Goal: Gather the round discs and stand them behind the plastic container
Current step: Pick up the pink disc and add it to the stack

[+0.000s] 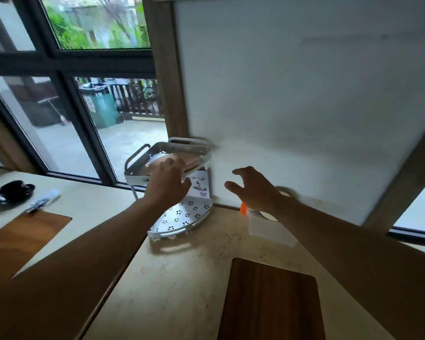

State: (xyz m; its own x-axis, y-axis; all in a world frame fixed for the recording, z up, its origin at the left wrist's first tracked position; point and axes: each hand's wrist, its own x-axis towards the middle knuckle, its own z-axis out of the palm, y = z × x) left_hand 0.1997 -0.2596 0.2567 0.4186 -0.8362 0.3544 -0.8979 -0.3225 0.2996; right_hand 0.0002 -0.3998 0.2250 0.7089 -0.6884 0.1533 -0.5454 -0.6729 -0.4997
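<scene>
Left hand (pixel 168 184) mid-frame, fingers curled over brown round discs (pixel 179 160) on rack (pixel 142 168), grip unclear, right hand (pixel 254 190) spread open, empty, above plastic container (pixel 268 229)

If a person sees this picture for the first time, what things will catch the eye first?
Two bare arms stretch into the counter corner: the left hand sits at the top tier of a white corner rack, over brown round discs. The right hand hovers open above a clear plastic container with an orange clip. A dark wooden board lies nearest.
</scene>
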